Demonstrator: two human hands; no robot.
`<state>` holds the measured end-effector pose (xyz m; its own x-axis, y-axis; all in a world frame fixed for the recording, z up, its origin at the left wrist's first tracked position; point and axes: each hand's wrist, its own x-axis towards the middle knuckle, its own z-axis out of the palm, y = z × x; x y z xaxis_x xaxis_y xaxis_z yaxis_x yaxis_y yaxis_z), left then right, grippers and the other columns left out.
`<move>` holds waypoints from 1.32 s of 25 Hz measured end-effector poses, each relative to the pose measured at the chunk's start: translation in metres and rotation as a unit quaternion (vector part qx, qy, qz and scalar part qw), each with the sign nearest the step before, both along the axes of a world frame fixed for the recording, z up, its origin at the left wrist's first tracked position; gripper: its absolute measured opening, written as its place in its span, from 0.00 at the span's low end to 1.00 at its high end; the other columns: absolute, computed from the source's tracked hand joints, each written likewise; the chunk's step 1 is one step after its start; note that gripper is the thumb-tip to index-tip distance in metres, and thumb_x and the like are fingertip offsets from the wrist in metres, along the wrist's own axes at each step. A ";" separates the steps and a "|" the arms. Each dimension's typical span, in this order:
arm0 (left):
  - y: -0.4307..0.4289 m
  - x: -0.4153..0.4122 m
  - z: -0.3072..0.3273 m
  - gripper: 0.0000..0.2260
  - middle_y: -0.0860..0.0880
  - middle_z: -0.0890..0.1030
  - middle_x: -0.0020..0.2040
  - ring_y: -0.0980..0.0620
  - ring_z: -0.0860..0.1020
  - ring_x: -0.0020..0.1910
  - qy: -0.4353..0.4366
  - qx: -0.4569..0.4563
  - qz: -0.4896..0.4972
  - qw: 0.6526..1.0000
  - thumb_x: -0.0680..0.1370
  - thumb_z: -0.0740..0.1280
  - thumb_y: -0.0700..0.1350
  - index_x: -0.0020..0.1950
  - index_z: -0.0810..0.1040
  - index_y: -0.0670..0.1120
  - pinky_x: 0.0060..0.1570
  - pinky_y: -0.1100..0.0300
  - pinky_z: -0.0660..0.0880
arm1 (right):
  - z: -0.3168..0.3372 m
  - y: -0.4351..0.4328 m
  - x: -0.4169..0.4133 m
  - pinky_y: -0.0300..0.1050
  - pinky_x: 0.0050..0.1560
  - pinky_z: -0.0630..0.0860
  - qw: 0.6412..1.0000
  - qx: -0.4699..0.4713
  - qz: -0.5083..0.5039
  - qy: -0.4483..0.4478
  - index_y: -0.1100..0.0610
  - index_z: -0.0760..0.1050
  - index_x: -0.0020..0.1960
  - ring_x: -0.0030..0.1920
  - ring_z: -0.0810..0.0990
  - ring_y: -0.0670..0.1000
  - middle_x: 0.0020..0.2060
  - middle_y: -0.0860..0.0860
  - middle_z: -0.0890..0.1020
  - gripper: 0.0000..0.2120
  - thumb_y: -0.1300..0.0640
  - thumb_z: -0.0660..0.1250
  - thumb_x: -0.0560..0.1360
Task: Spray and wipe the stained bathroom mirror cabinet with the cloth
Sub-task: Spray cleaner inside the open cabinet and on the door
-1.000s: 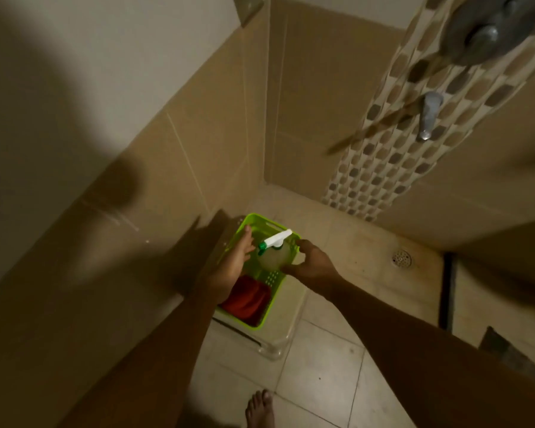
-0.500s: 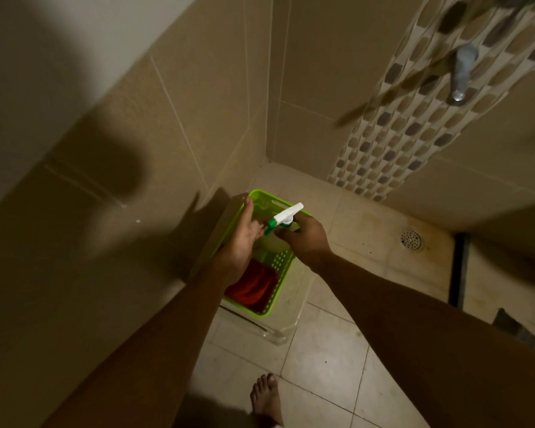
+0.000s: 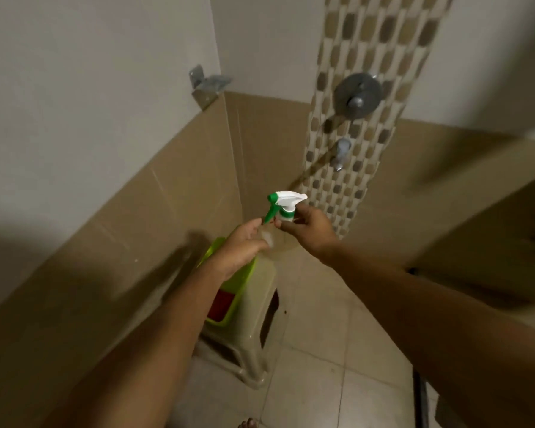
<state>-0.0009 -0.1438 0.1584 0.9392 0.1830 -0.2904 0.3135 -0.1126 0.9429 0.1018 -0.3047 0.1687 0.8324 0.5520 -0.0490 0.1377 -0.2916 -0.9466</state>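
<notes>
Reaching forward, left hand (image 3: 241, 248) grips the spray bottle (image 3: 286, 206) low, right hand (image 3: 311, 231) pinches its neck.

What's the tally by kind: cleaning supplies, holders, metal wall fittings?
Cleaning supplies: 2 (clear spray bottle with white-green trigger, red cloth)
Holders: 2 (lime-green plastic basket, beige plastic stool)
Metal wall fittings: 3 (round valve plate, tap spout, corner bracket)
Total: 7

One spray bottle (image 3: 286, 208) is counted, and two hands: the left hand (image 3: 240, 250) and the right hand (image 3: 311, 231). One green basket (image 3: 212, 251) is seen, with one red cloth (image 3: 218, 304) in it, and one beige stool (image 3: 247, 335). On the walls, one round shower valve (image 3: 357, 95), one spout (image 3: 340, 152) and one metal bracket (image 3: 206, 84) are counted. One bare foot (image 3: 249, 424) is partly seen.
</notes>
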 end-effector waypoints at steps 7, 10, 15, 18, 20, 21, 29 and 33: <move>-0.211 -0.009 0.199 0.40 0.54 0.73 0.70 0.60 0.75 0.63 -0.135 0.155 -0.131 0.970 0.74 0.68 0.27 0.80 0.61 0.54 0.49 0.70 0.77 | 0.217 -0.233 -0.035 0.40 0.42 0.74 0.989 0.056 -0.044 -0.130 0.55 0.85 0.47 0.38 0.79 0.41 0.39 0.46 0.88 0.04 0.55 0.78 0.76; -0.306 -0.001 0.270 0.42 0.51 0.73 0.74 0.55 0.75 0.70 -0.175 0.187 -0.207 0.944 0.73 0.73 0.34 0.83 0.59 0.51 0.66 0.55 0.76 | 0.294 -0.339 -0.052 0.51 0.44 0.75 0.976 0.077 -0.102 -0.175 0.58 0.87 0.50 0.42 0.81 0.50 0.46 0.57 0.88 0.12 0.49 0.79 0.74; -0.465 0.016 0.358 0.44 0.53 0.79 0.66 0.56 0.81 0.63 -0.234 0.161 -0.320 0.904 0.72 0.79 0.39 0.81 0.57 0.53 0.63 0.57 0.79 | 0.384 -0.490 -0.069 0.53 0.44 0.74 0.946 0.114 -0.199 -0.227 0.63 0.85 0.49 0.41 0.81 0.54 0.45 0.66 0.85 0.18 0.47 0.80 0.73; -0.556 0.029 0.391 0.40 0.50 0.80 0.66 0.53 0.80 0.63 -0.294 0.168 -0.337 0.878 0.71 0.82 0.43 0.75 0.63 0.53 0.66 0.50 0.78 | 0.420 -0.570 -0.079 0.49 0.44 0.69 0.925 0.133 -0.254 -0.249 0.65 0.84 0.49 0.41 0.76 0.52 0.45 0.68 0.84 0.19 0.48 0.79 0.74; -0.609 0.042 0.410 0.42 0.51 0.80 0.64 0.55 0.81 0.60 -0.329 0.157 -0.342 0.866 0.69 0.83 0.45 0.77 0.63 0.52 0.62 0.52 0.80 | 0.439 -0.616 -0.083 0.49 0.45 0.72 0.911 0.145 -0.279 -0.266 0.62 0.85 0.49 0.41 0.79 0.52 0.43 0.60 0.86 0.15 0.49 0.78 0.75; -0.633 0.048 0.418 0.47 0.52 0.79 0.65 0.56 0.81 0.59 -0.340 0.152 -0.344 0.862 0.68 0.83 0.46 0.80 0.59 0.52 0.59 0.56 0.81 | 0.447 -0.636 -0.083 0.50 0.47 0.74 0.906 0.153 -0.287 -0.273 0.60 0.85 0.51 0.42 0.82 0.53 0.45 0.59 0.87 0.14 0.50 0.78 0.76; -0.754 0.135 0.486 0.55 0.56 0.80 0.62 0.58 0.83 0.56 -0.363 0.109 -0.426 0.822 0.64 0.84 0.45 0.79 0.51 0.65 0.51 0.57 0.83 | 0.538 -0.772 -0.020 0.57 0.60 0.82 0.920 0.184 -0.256 -0.234 0.56 0.78 0.62 0.49 0.85 0.55 0.55 0.61 0.84 0.20 0.50 0.78 0.75; -0.788 0.184 0.533 0.45 0.59 0.76 0.65 0.54 0.79 0.62 -0.343 0.079 -0.464 0.813 0.63 0.84 0.48 0.72 0.65 0.69 0.57 0.53 0.82 | 0.590 -0.810 0.031 0.50 0.46 0.83 0.946 0.221 -0.130 -0.200 0.58 0.77 0.64 0.44 0.85 0.53 0.57 0.61 0.84 0.19 0.51 0.75 0.77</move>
